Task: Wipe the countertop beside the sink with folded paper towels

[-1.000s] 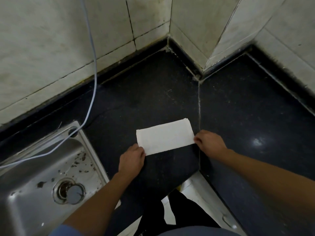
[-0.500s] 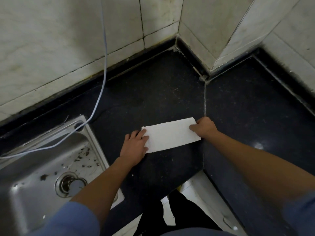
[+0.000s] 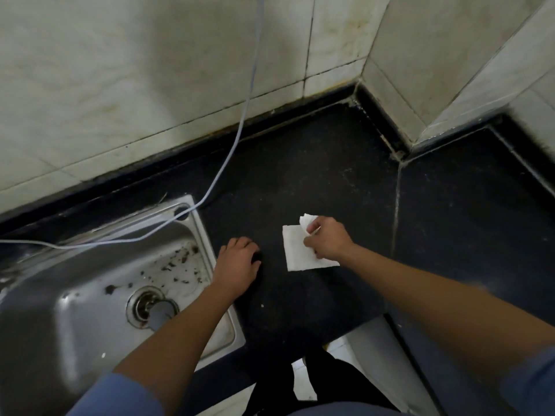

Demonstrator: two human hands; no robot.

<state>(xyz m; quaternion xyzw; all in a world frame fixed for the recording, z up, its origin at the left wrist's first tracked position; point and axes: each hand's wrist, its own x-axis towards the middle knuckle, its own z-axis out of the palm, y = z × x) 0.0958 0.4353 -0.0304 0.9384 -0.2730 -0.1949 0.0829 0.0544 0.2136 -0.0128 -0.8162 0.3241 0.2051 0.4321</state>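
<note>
Our right hand (image 3: 327, 239) sits on the paper towel (image 3: 295, 251), thumb and fingers pinching its far right corner, which lifts off in a small folded flap. The rest of the white, folded towel lies flat on the dark bench (image 3: 300, 175), just right of our left hand (image 3: 238, 265). That hand holds nothing; its fingers are loosely curled, tips resting on the bench beside the sink's right rim and apart from the towel.

The bench is black stone, dull and faintly speckled, with a pale seam (image 3: 397, 205) running from the corner toward us, right of the towel. The steel sink (image 3: 75, 325) is set into it at the left, with dark crumbs (image 3: 180, 261) scattered near its drain (image 3: 147, 304). A thin pale cable (image 3: 240, 130) hangs down the wall and trails across the sink's far rim. Stained, off-white wall tiles (image 3: 120, 85) meet the bench at a dark upstand and turn an angled corner at the right.
</note>
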